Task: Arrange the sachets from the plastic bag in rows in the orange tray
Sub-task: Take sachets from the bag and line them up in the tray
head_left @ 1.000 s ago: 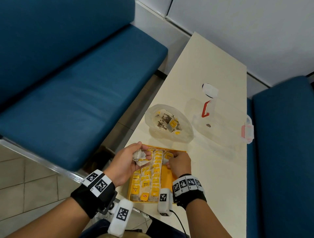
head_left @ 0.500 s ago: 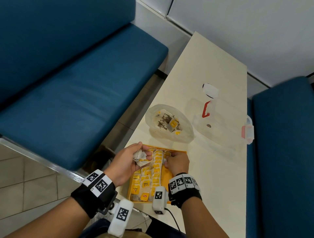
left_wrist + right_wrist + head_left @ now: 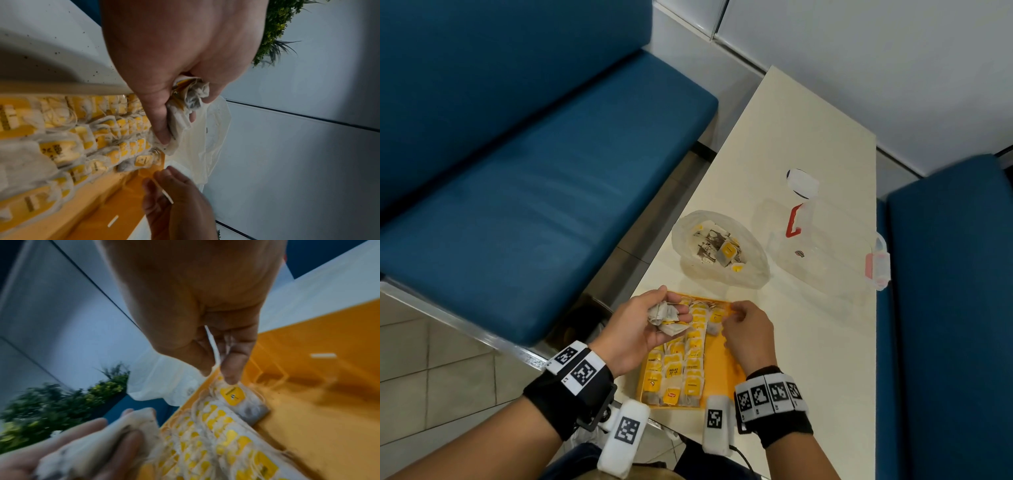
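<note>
The thumb and first finger of the right hand (image 3: 218, 360) are pressed close together on a thin white strip of paper (image 3: 212, 344), right over the far end of the flat orange plastic tray (image 3: 726, 373). Just under those fingertips lies a small white sachet with a yellow label (image 3: 233, 395), the first one of a new row. I cannot tell if the strip is tied to that sachet. The left hand (image 3: 640, 329) is cupped, palm up, with its fingers curled round a crumpled bunch of white and yellow sachets (image 3: 666, 317), and it hovers over the tray's far left corner. 3 rows of sachets (image 3: 681, 363) fill the left side of the tray, and the right side shows bare orange. To do this step well, I think the right hand should lay each sachet flat, label up, snug against the last one, and keep the row straight beside row 3. The strings could tangle, so go slow. More sachets wait in the clear crinkly plastic bag (image 3: 753, 270) on the long cream table (image 3: 808, 137), just past the tray.
</note>
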### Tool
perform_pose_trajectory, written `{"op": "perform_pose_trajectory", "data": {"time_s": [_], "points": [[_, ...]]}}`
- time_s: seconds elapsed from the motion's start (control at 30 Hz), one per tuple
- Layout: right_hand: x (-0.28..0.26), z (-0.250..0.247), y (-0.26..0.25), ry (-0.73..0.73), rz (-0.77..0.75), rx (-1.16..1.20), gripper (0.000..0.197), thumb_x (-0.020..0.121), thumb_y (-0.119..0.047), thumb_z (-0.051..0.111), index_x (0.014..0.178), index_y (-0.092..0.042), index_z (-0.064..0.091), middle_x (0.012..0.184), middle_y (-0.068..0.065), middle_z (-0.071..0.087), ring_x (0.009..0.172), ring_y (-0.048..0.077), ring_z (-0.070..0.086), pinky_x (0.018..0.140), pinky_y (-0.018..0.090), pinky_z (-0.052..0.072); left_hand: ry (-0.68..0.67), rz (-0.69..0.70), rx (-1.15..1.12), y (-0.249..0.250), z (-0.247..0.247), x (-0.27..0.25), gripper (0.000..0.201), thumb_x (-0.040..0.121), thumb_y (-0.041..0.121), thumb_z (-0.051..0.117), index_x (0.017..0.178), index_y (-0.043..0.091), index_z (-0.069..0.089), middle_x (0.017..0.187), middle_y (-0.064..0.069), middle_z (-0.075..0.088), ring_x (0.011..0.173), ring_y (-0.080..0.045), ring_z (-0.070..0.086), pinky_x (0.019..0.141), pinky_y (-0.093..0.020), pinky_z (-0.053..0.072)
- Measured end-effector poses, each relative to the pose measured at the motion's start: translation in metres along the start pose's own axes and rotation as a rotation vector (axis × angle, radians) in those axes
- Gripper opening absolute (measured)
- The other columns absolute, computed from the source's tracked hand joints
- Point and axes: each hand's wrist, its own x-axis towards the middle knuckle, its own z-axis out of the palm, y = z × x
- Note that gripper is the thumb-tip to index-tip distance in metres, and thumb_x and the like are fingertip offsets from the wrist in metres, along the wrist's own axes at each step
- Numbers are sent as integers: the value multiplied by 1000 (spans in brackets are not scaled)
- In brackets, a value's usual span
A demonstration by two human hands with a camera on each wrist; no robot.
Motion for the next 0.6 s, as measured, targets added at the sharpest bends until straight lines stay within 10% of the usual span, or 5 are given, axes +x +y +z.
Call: {"op": "perform_pose_trajectory", "data": {"time_s": [0.1,0.27,0.4,0.6], "points": [[-19,-9,-11,-105,-96,110,20,87,-14,61,102,-24,67,88,0,71,76,20,72,67,38,60,-21,-23,-41,-1,3,0,36,106,30,47,111,0,66,109,-25,72,104,-36,71,95,-49,56],[-41,-13,-28,-529,216,486,26,100,-28,57,112,-6,62,84,15,74,66,24,70,49,24,47,-69,32,-29,-2,8,-2,33,106,26,44,110,2,66,111,-24,71,104,-32,71,92,-45,57],[-38,-10,-26,-569,323,568,37,98,-40,58,111,-7,67,83,15,71,63,21,66,48,23,42,-83,85,74,-5,10,-3,32,107,25,44,112,3,67,112,-21,71,101,-28,71,83,-37,58],[-37,-3,-22,-500,291,592,5,91,-3,66,94,-4,64,65,7,62,54,17,58,45,23,37,-71,120,86,-11,11,-4,32,106,23,44,111,1,67,110,-21,71,104,-32,70,88,-43,58]]}}
